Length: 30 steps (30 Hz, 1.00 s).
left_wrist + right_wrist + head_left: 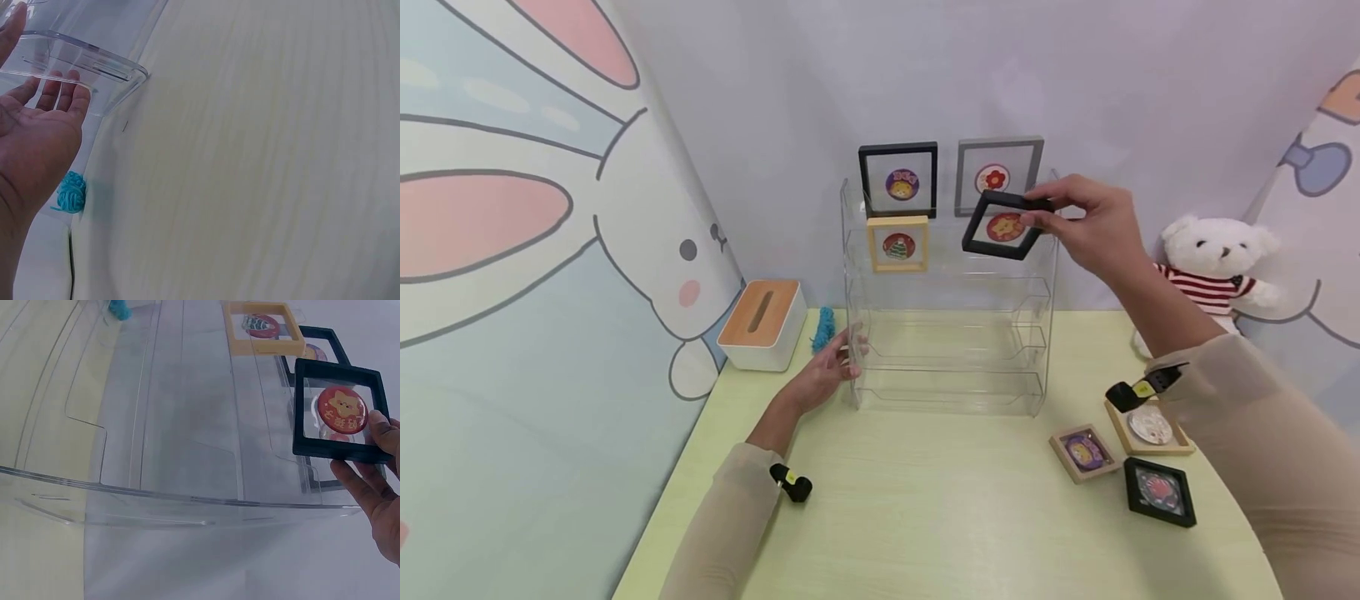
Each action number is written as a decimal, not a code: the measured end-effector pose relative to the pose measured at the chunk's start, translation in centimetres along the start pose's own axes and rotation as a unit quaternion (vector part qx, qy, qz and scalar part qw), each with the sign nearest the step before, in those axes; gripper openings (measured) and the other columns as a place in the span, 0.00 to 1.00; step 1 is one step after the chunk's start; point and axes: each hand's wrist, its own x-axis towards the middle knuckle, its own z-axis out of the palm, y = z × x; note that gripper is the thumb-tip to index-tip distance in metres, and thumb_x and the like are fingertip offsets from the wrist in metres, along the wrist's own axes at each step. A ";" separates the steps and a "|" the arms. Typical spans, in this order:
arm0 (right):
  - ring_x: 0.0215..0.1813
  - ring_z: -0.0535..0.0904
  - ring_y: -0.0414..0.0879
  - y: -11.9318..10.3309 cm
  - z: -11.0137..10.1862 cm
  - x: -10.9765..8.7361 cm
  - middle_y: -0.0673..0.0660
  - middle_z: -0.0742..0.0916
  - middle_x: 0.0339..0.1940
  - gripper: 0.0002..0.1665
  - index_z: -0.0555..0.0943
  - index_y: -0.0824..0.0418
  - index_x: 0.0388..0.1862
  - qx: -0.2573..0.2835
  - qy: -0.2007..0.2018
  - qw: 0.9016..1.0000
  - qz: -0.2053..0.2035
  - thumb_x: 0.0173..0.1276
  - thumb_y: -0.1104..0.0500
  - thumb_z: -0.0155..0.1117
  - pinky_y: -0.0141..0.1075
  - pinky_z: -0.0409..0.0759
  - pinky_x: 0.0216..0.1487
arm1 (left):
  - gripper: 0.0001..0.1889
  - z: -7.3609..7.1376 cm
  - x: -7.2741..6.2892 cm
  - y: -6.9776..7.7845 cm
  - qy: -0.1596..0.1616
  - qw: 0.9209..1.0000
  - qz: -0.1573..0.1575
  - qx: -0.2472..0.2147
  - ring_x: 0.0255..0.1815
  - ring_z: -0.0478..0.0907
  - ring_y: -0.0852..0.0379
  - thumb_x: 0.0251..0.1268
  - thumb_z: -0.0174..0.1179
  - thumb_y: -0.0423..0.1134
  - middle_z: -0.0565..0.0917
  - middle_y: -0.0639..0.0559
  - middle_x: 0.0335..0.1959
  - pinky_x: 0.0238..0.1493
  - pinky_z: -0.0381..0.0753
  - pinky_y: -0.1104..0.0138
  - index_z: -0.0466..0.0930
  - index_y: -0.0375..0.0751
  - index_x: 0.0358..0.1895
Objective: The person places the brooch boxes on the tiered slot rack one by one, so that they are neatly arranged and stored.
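Note:
In the head view, a clear acrylic tiered display rack (951,340) stands on the table. My right hand (1093,218) pinches a small black frame (973,227) by its right edge, tilted before the rack's upper tier. A round red badge with a yellow animal (342,410) sits inside that frame. My left hand (823,375) holds the rack's left side low down, its fingers (49,97) showing through the clear plastic. On the top tier are a black frame (862,179) and a grey frame (962,177); below stands a light yellow frame (898,220) with a tree badge.
At the rack's right lie a wooden frame (1065,457), a black frame (1159,517) and a larger wooden frame (1172,450). A tissue box (760,321) and a blue yarn bundle (823,327) stand left. A white teddy bear (1213,250) sits back right.

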 end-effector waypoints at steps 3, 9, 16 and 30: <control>0.48 0.84 0.29 0.2 0.8 0.5 0.52 0.93 0.48 0.15 0.95 0.60 0.54 -0.014 0.003 0.999 -0.034 0.71 0.69 0.78 0.18 0.80 0.47 | 0.45 0.1 0.1 0.1 0.003 1.000 -0.001 0.009 0.91 0.49 0.34 0.83 0.51 0.25 0.52 0.35 0.89 0.84 0.59 0.38 0.40 0.52 0.94; 0.51 0.83 0.27 0.9 1.9 0.8 0.60 0.94 0.49 0.15 0.95 0.60 0.53 -0.076 -0.013 0.994 -0.077 0.70 0.70 0.78 0.11 0.76 0.46 | 0.45 0.2 0.1 0.3 0.005 1.000 -0.003 0.015 0.91 0.49 0.33 0.83 0.50 0.24 0.51 0.34 0.89 0.84 0.59 0.36 0.39 0.50 0.94; 0.52 0.89 0.53 1.7 2.7 0.7 0.62 0.93 0.49 0.15 0.94 0.63 0.54 -0.097 -0.040 0.991 -0.083 0.71 0.72 0.76 0.10 0.71 0.47 | 0.45 0.1 0.1 0.3 0.003 1.000 0.001 0.021 0.91 0.49 0.32 0.83 0.50 0.24 0.49 0.31 0.89 0.84 0.61 0.39 0.39 0.48 0.93; 0.55 0.88 0.59 1.8 3.4 0.6 0.62 0.90 0.52 0.16 0.90 0.62 0.60 -0.151 -0.073 0.983 -0.078 0.75 0.68 0.74 0.32 0.84 0.47 | 0.46 0.0 0.2 0.0 0.004 1.000 -0.001 0.015 0.91 0.49 0.35 0.83 0.54 0.29 0.50 0.34 0.90 0.85 0.58 0.38 0.40 0.52 0.94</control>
